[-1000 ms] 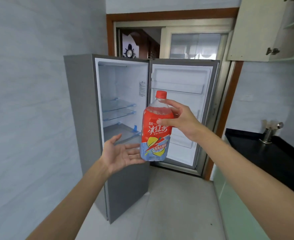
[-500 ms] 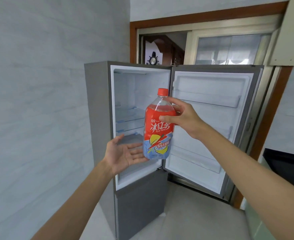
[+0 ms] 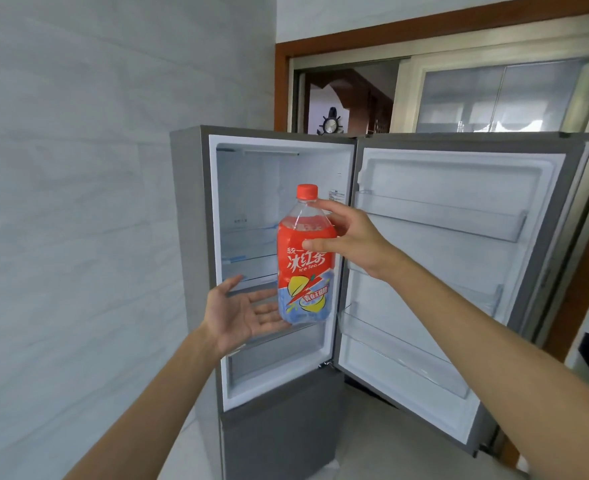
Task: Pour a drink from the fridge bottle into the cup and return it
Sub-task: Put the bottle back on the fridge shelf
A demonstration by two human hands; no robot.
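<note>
Red screw cap [image 3: 306, 191] is on a clear plastic bottle [image 3: 305, 268] with a red-and-blue "Ice Tea" label and reddish drink up to the shoulder. It is upright in mid-air, in front of the open upper compartment of the grey two-door fridge [image 3: 189, 237]. The right hand [image 3: 351, 237] grips the bottle at the shoulder: thumb across the front of the label, fingers curled round the far side, one finger up near the neck. The left hand [image 3: 241, 313] is palm up with fingers straight and spread, holding nothing. Its fingertips are at the bottle's base; cannot tell whether they touch it. The white-lined upper door [image 3: 459, 271] is swung wide to the right, with clear plastic door bins [image 3: 442, 220] on it. Glass shelves [image 3: 248, 261] are visible inside the compartment, behind the bottle. The grey lower door [image 3: 279, 445] is closed. There is a pale grey tiled wall [image 3: 78, 168] on the left. Behind the fridge is a brown wooden door frame [image 3: 424, 27] with a frosted sliding glass panel [image 3: 493, 98]. A small ship's-wheel clock [image 3: 331, 124] shows just above the fridge top.
</note>
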